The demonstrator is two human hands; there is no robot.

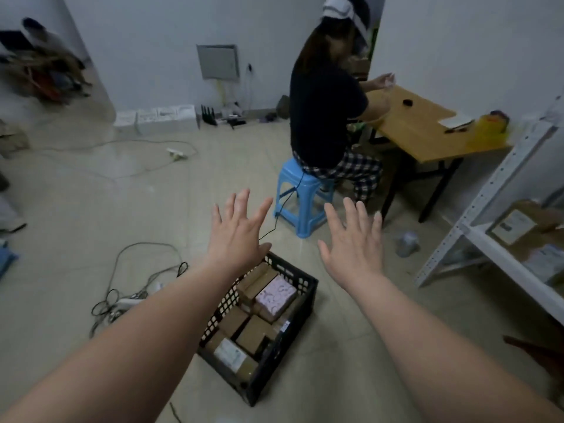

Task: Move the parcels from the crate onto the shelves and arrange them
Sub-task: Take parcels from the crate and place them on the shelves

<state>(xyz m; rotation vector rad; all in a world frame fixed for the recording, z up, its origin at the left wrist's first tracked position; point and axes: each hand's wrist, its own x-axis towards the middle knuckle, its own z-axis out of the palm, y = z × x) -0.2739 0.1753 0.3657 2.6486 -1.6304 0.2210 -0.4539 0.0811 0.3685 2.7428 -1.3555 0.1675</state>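
The crate [297, 303] sits on the floor [76, 215], black plastic with lattice walls, and it's packed with parcels [254, 331], mostly brown cardboard plus one pink patterned box [276, 296] on top near the far end. Both hands are stretched out above it with fingers spread wide, holding nothing: left hand [239, 235] over the crate's far left corner, right hand [354, 244] just past its right side. The white shelves [494, 254] stand off to the right with a couple of labelled cardboard boxes [515, 225] already on a shelf. Behind the crate a person [326, 117] sits on a blue stool [300, 198] at a wooden table [421, 129]. Cables [134, 288] lie tangled on the floor to the left.
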